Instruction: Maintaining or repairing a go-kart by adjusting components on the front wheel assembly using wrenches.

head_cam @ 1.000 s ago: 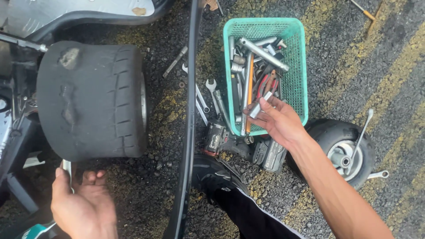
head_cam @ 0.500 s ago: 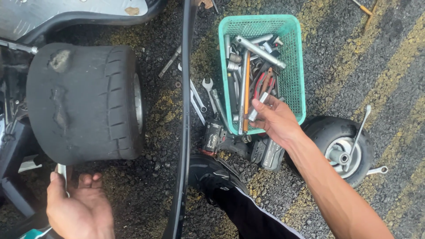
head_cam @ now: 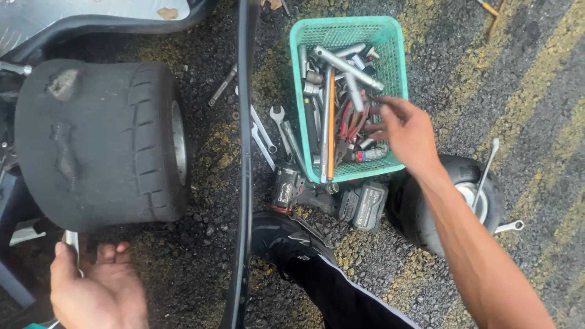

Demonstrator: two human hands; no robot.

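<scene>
Where right hand point(head_cam: 409, 131) reaches, basket point(head_cam: 393, 55) teal.

Basket point(head_cam: 390, 36): teal plastic mesh, matt. Sockets and extension bars point(head_cam: 347, 67) in it: bright steel, glossy; pliers point(head_cam: 348, 122) w/ red rubbery grips. Big tyre point(head_cam: 97, 143): matt black rubber, worn, w/ torn rough patches; rim shiny metal. Small wheel point(head_cam: 469, 195): black rubber, pale metal hub. Spanners point(head_cam: 265, 134) on ground: polished metal. Impact driver point(head_cam: 329, 198): black plastic, scuffed. Ground point(head_cam: 487, 73): rough wet asphalt, faded yellow paint. Left hand point(head_cam: 97, 286) holds a thin shiny metal tool point(head_cam: 73, 242). Shoe point(head_cam: 283, 234): black cloth, matt.
</scene>
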